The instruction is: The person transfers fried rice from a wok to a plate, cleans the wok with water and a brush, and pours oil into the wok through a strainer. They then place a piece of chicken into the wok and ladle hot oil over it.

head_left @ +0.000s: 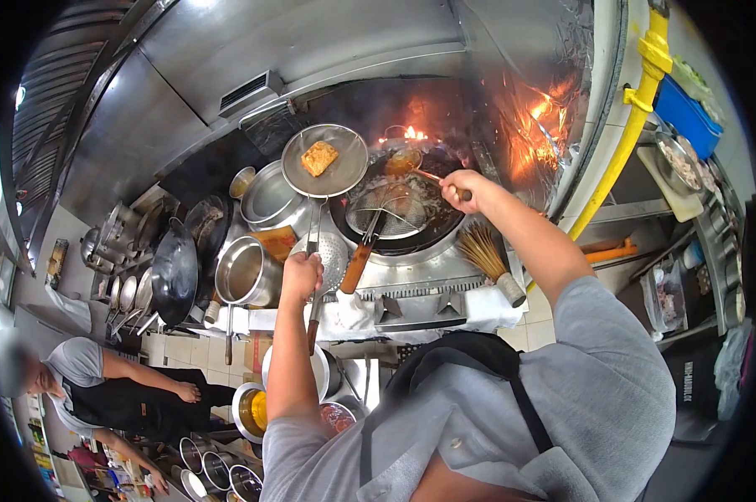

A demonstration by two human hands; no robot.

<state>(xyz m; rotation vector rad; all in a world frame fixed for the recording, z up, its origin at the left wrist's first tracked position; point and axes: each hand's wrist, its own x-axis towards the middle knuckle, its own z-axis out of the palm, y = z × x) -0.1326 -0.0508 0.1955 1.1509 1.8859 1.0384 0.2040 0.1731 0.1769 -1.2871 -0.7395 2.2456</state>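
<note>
My left hand [303, 276] is wrapped round the handle of a round mesh strainer [344, 163], held up left of the wok. A golden fried piece [318, 158] lies on its mesh. My right hand [468, 192] grips the wooden handle of a ladle [404, 160], whose bowl is over the far part of the wok [445, 226]. Another mesh strainer [395, 219] with a wooden handle rests across the wok, over bubbling contents. Flames [413, 134] rise behind the wok.
Left of the wok are a metal pot [246, 272], a perforated ladle [334, 255] and a dark wok [174, 272]. A bamboo brush [488, 258] lies at the right. A yellow pipe [621, 159] runs along the right wall. Another person [135, 385] stands at lower left.
</note>
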